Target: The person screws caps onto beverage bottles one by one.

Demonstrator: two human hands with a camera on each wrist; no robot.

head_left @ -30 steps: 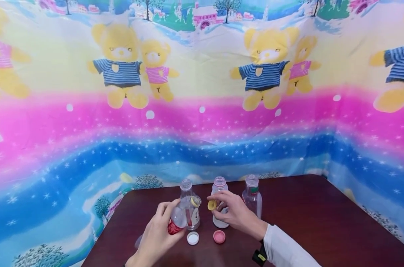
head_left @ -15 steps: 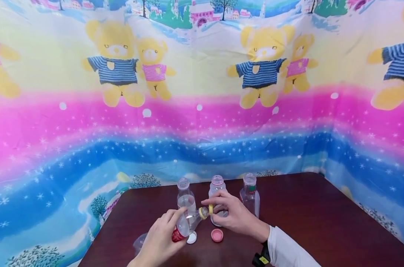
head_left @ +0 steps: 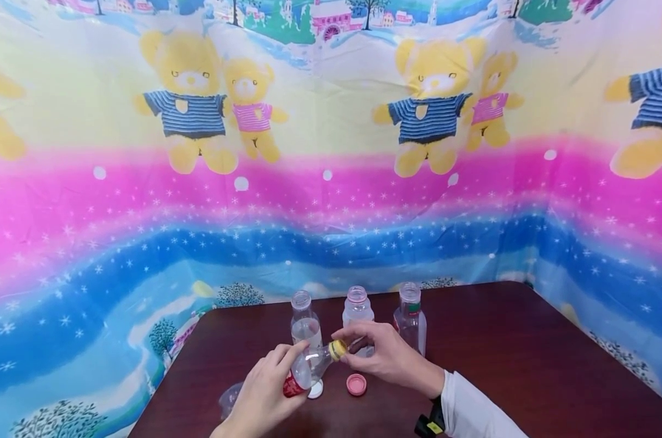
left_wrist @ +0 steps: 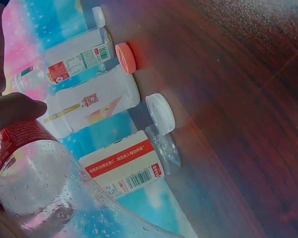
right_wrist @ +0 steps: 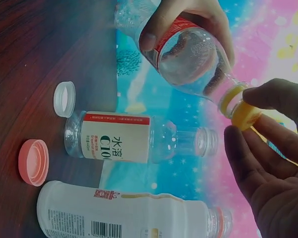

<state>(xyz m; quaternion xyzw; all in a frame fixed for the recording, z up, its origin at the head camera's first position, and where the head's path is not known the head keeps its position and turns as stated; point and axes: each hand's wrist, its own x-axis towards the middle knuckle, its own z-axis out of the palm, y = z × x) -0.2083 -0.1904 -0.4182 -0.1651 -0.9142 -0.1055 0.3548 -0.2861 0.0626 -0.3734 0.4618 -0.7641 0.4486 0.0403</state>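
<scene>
My left hand grips a clear plastic bottle round its red label, tilted with its neck toward the right. In the right wrist view, my right hand pinches a yellow bottle cap between thumb and fingers, at the mouth of that bottle. A yellow ring sits on the neck just below the cap. Whether the cap is threaded on cannot be told. Behind the hands stand three uncapped bottles: one with a cream and red label, a white one, and a clear one with a green mark at its neck.
On the dark wooden table lie a pink cap and a white cap, in front of the standing bottles. Another white cap shows in the left wrist view. A patterned cloth hangs behind the table.
The held bottle has swung its neck rightward toward the right hand. The yellow cap has turned to face the mouth, and the gap between them has closed.
</scene>
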